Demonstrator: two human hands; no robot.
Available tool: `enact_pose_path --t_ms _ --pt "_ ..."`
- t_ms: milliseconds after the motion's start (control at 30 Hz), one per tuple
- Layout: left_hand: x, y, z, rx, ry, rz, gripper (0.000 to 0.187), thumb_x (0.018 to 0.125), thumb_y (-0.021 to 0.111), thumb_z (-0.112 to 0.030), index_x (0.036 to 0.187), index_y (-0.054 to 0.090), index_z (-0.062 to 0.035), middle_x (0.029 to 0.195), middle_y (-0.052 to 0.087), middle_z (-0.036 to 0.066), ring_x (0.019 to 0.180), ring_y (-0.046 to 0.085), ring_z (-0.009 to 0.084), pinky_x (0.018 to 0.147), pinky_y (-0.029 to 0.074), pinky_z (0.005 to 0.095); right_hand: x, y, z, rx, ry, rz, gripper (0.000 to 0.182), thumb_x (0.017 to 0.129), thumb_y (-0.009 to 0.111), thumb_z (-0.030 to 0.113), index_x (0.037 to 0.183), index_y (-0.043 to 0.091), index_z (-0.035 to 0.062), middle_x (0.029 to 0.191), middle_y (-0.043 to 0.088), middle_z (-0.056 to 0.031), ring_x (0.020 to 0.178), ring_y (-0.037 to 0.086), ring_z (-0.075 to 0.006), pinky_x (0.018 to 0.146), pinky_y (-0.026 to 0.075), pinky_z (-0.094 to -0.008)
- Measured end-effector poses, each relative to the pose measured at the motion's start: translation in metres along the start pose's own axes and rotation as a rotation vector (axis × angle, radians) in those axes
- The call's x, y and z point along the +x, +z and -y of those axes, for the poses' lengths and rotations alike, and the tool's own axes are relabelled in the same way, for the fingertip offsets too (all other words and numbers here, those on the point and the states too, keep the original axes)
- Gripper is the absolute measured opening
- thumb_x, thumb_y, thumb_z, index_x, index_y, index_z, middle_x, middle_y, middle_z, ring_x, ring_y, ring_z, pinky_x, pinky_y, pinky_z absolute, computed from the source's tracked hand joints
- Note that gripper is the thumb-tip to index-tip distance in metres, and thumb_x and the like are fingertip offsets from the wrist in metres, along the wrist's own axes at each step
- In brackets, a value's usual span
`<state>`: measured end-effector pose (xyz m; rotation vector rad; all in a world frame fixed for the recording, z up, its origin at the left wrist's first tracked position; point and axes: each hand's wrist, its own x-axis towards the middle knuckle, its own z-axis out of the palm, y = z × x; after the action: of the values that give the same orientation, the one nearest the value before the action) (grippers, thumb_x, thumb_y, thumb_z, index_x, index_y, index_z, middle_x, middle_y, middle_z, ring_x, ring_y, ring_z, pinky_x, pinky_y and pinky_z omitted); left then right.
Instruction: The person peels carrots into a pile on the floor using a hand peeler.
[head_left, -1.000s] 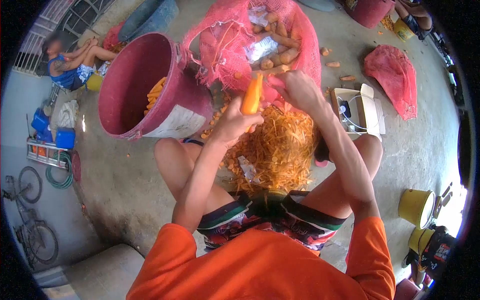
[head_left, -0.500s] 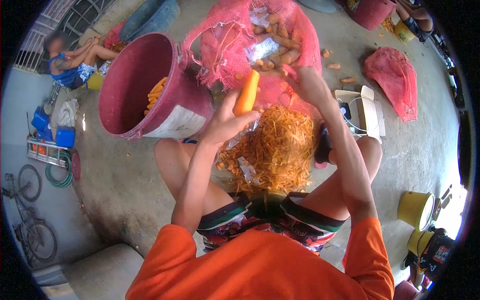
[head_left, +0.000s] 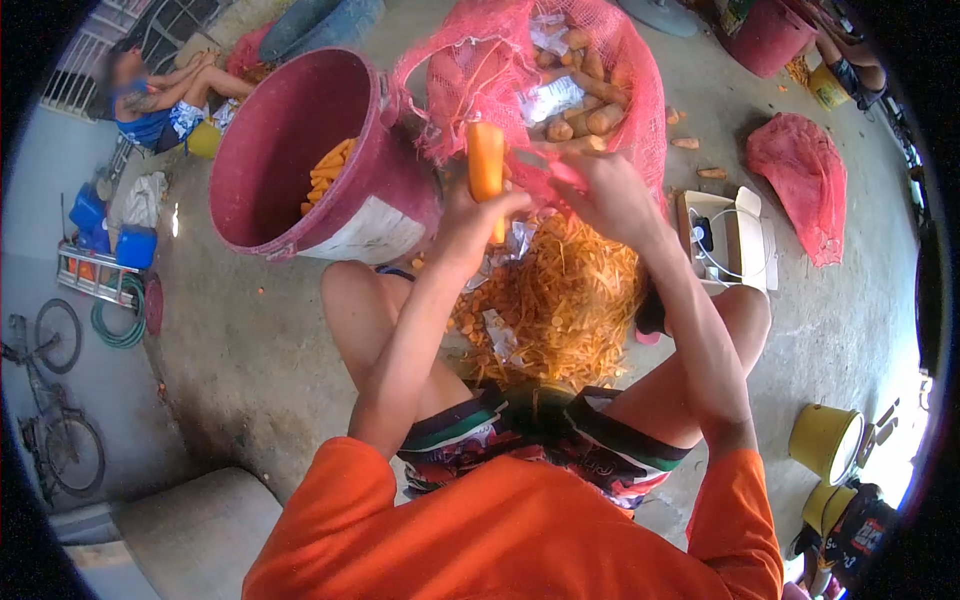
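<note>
My left hand [head_left: 468, 222] is closed around a bright orange, peeled carrot [head_left: 486, 160], which points away from me and stands nearly upright in the view. Close by on the right, my right hand [head_left: 612, 198] grips a pink-handled peeler [head_left: 562, 178], blurred by motion; its blade cannot be made out. Beneath both hands lies a heap of carrot peelings [head_left: 575, 300] between my legs, with scraps of crumpled plastic in it. Just beyond them, a pink mesh sack [head_left: 478, 70] lies open, showing unpeeled carrots [head_left: 603, 120].
A large pink tub [head_left: 385, 190] to the left holds peeled carrots [head_left: 328, 178]. On the right are a cardboard box [head_left: 745, 245] with a cable and another pink sack [head_left: 800, 170]. Yellow buckets [head_left: 822, 442] stand further right. A seated person [head_left: 165, 100] is at far left.
The carrot has turned more upright in my left hand. My right hand has moved slightly down with the peeler, closer to the carrot. The whole view has shifted a little.
</note>
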<state>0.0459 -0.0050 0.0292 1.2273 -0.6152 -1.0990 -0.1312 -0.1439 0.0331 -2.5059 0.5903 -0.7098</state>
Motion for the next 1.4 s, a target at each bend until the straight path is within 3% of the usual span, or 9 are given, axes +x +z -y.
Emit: enact_pose_path --t_ms 300,433,633,667,733,933,1133,1233,1400 --pt "-0.004 0.012 0.009 -0.195 -0.200 0.046 0.015 0.085 0.062 -0.003 0.096 0.055 -0.0110 0.076 0.048 -0.005 0.060 0.044 0.0047 0.052 0.032 0.0216 0.000 0.010 0.024 -0.177 0.086 0.132 0.027 0.083 0.073 0.021 0.105 0.067 0.0056 0.093 0.068 -0.0185 0.087 0.068 -0.0416 0.074 0.054 -0.0511" --pt "-0.001 0.004 0.013 -0.284 -0.205 0.196 0.019 0.082 0.064 -0.005 0.100 0.057 -0.0076 0.077 0.055 -0.001 0.057 0.047 0.0069 0.050 0.035 0.0236 0.009 0.019 -0.002 -0.265 0.215 0.087 0.026 0.084 0.073 0.022 0.104 0.067 0.0062 0.088 0.070 -0.0193 0.085 0.068 -0.0426 0.073 0.054 -0.0519" --pt "-0.004 0.005 -0.005 -0.242 -0.293 0.259 0.019 0.081 0.056 0.000 0.095 0.051 -0.0121 0.077 0.039 -0.006 0.056 0.034 0.0033 0.048 0.024 0.0202 0.022 0.002 -0.026 -0.397 0.361 0.087 0.029 0.099 0.056 0.026 0.098 0.071 0.0006 0.081 0.072 -0.0217 0.079 0.073 -0.0387 0.072 0.058 -0.0495" --pt "-0.012 0.004 -0.008 -0.180 -0.269 0.245 0.019 0.081 0.056 -0.001 0.096 0.052 -0.0114 0.076 0.041 -0.006 0.057 0.036 0.0032 0.048 0.024 0.0203 0.024 -0.010 -0.038 -0.303 0.458 0.053 0.035 0.100 0.056 0.030 0.095 0.071 -0.0005 0.081 0.072 -0.0222 0.078 0.073 -0.0386 0.072 0.058 -0.0496" --pt "-0.012 0.001 -0.009 -0.114 -0.246 0.235 0.018 0.082 0.057 -0.002 0.097 0.054 -0.0108 0.076 0.043 -0.006 0.057 0.037 0.0031 0.048 0.025 0.0204 0.022 -0.029 -0.050 -0.390 0.308 -0.093 0.034 0.095 0.067 0.035 0.096 0.071 0.0018 0.081 0.071 -0.0214 0.078 0.072 -0.0376 0.070 0.057 -0.0494" --pt "-0.001 0.002 0.002 0.290 0.020 0.095 0.011 0.082 0.061 -0.008 0.093 0.059 -0.0079 0.072 0.055 -0.002 0.062 0.049 0.0075 0.056 0.038 0.0259 -0.001 -0.006 0.002 -0.237 -0.019 0.078 0.026 0.091 0.068 0.026 0.107 0.068 0.0063 0.092 0.069 -0.0184 0.085 0.070 -0.0394 0.072 0.057 -0.0500" --pt "-0.009 0.012 -0.008 0.477 0.094 0.073 0.007 0.081 0.061 -0.011 0.085 0.059 -0.0059 0.074 0.058 0.000 0.067 0.053 0.0094 0.062 0.042 0.0285 0.007 0.007 0.003 -0.323 0.025 0.131 0.023 0.091 0.067 0.023 0.101 0.068 0.0029 0.089 0.070 -0.0201 0.082 0.071 -0.0396 0.071 0.058 -0.0499" --pt "-0.010 0.009 -0.012 0.555 0.035 0.161 0.013 0.083 0.066 -0.011 0.092 0.063 -0.0020 0.080 0.063 0.003 0.072 0.059 0.0108 0.063 0.046 0.0299 0.020 0.004 -0.031 -0.374 0.457 0.192 0.028 0.092 0.069 0.031 0.097 0.070 0.0033 0.084 0.070 -0.0233 0.082 0.069 -0.0413 0.073 0.053 -0.0520" --pt "-0.013 0.008 0.007 0.529 0.102 0.095 0.023 0.085 0.070 -0.014 0.104 0.064 -0.0032 0.088 0.064 0.003 0.079 0.061 0.0122 0.069 0.048 0.0292 0.009 -0.023 -0.044 -0.337 0.321 -0.035 0.033 0.094 0.068 0.034 0.093 0.068 0.0008 0.085 0.068 -0.0249 0.082 0.066 -0.0436 0.072 0.051 -0.0522"
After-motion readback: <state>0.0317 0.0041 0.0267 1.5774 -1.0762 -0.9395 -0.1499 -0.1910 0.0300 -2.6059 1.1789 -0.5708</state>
